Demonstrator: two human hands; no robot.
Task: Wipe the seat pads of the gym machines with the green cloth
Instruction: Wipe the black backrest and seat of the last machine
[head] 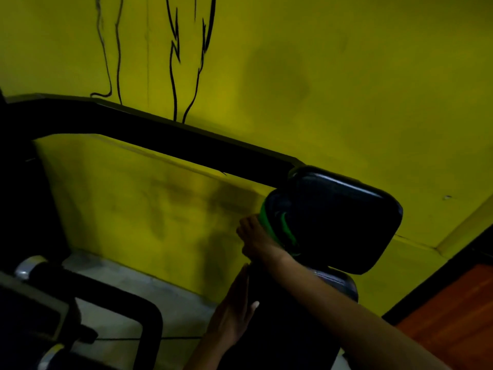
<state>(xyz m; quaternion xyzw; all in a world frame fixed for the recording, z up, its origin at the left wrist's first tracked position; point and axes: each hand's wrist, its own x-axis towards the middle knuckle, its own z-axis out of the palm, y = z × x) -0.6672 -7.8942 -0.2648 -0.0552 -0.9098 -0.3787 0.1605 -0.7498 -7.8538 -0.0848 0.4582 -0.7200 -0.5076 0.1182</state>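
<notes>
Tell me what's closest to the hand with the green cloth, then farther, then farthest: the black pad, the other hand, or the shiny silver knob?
From the right hand, in the head view:
1. Black pad: touching, just to its right, green cloth pressed against it.
2. Left hand: just below, flat against the dark upright.
3. Silver knob: far left, low down.

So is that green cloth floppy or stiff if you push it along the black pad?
Probably floppy: the green cloth curves and wraps around the edge of the black pad under the right hand. It probably slides easily, since the pad looks smooth and shiny. It seems light, as one hand manages it.
</notes>
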